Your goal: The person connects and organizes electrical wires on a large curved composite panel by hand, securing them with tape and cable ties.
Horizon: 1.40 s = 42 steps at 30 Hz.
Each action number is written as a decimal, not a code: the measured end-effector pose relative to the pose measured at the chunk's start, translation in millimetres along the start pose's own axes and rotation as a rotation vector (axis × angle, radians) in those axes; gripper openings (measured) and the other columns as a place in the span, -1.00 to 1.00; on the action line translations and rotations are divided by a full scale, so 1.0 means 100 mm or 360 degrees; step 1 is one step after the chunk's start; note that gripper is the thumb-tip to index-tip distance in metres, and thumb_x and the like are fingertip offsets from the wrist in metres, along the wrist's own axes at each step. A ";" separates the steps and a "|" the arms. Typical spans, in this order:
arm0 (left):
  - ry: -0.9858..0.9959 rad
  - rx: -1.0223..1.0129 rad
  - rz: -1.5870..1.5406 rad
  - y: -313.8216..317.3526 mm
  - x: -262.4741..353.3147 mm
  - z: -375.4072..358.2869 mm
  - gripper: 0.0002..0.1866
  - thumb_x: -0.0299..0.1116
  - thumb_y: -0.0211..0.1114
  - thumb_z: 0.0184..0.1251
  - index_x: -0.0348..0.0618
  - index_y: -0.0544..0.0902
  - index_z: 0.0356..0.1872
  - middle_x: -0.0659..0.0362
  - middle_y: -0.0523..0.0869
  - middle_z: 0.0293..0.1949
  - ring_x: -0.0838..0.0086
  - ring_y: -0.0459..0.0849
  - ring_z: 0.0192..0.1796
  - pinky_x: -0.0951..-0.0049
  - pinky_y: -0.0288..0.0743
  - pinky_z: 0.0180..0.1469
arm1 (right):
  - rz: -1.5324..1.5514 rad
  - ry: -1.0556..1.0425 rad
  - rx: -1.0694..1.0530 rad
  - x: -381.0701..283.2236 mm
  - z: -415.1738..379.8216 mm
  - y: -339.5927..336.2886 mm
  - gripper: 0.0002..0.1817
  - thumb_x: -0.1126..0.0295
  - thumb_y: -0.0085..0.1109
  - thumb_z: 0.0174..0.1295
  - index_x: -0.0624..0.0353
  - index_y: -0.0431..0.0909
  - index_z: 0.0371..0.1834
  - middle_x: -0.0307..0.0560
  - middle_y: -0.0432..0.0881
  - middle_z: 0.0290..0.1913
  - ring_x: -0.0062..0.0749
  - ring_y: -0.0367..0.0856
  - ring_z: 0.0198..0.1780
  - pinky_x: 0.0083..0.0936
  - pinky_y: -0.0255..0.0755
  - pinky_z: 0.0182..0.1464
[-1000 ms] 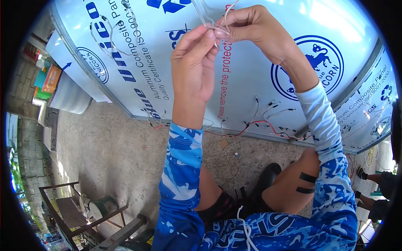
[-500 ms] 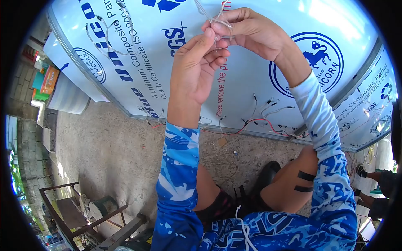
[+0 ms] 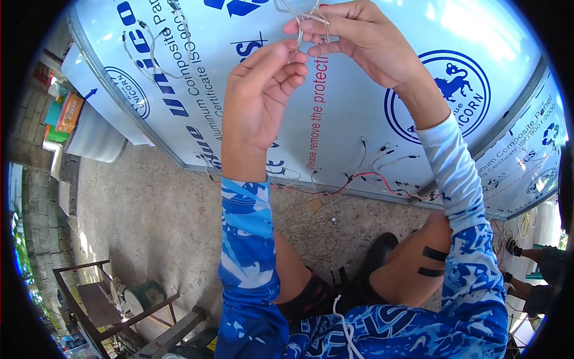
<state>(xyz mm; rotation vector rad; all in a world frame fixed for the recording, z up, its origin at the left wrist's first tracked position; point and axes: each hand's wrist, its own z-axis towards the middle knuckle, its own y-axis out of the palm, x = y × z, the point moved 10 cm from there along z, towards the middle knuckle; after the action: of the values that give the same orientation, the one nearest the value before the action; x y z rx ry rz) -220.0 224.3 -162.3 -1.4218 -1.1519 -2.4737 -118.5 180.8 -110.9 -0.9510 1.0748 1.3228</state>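
Observation:
Thin pale electrical wires (image 3: 299, 33) run down from the top edge of the view to between both hands. My left hand (image 3: 257, 99) pinches the lower wire ends between thumb and forefinger, the other fingers loosely curled. To its upper right, my right hand (image 3: 373, 42) grips the same wires, closed around them near a crossing. The exact twist at the fingertips is too small to make out. Behind both hands lies a large panel (image 3: 353, 113) in white printed protective film.
Several wires with dark tips (image 3: 382, 160) and a red wire (image 3: 382, 176) stick out along the panel's lower edge. More grey wires (image 3: 154, 51) hang at upper left. A metal frame (image 3: 119, 323) stands at lower left. Another person's legs (image 3: 526, 269) show at the right edge.
My left hand has moved left and slightly down, drawing a little apart from the right hand. The right hand has shifted slightly upward, still on the wires.

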 end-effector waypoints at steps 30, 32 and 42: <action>0.0486 0.0542 -0.0064 0.05 0.05 -0.11 -0.86 -0.54 0.32 0.25 -0.36 0.68 -0.20 -0.01 0.74 -0.21 0.33 0.74 -0.30 0.46 0.67 -0.25 | -0.0976 -0.0889 -0.0062 -0.36 -0.10 0.15 -0.78 0.37 0.16 0.31 0.28 0.72 -0.36 -0.07 0.70 -0.35 -0.23 0.38 0.22 -0.24 0.15 0.32; 0.0523 0.0568 0.0037 0.06 0.05 -0.13 -0.85 -0.55 0.31 0.25 -0.38 0.68 -0.19 -0.01 0.74 -0.25 0.36 0.74 -0.32 0.47 0.67 -0.24 | -0.1048 -0.0929 -0.0133 -0.33 -0.07 0.12 -0.77 0.36 0.15 0.32 0.27 0.73 -0.36 -0.08 0.69 -0.39 -0.25 0.38 0.20 -0.23 0.13 0.33; 0.0653 0.0609 0.0778 0.22 0.22 -0.21 -0.82 -0.48 0.24 0.35 -0.45 0.69 -0.25 0.14 0.68 -0.52 0.58 0.62 -0.49 0.63 0.48 -0.40 | -0.0370 -0.0595 -0.0307 -0.12 0.01 0.05 -0.79 0.31 0.18 0.32 0.17 0.75 -0.22 -0.15 0.64 -0.32 -0.38 0.37 0.11 -0.38 0.30 0.18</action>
<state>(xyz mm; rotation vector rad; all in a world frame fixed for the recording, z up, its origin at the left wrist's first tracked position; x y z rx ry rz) -238.4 201.7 -139.0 -0.8988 -0.9740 -1.9463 -123.0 178.8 -98.8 -0.8935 0.5421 1.3579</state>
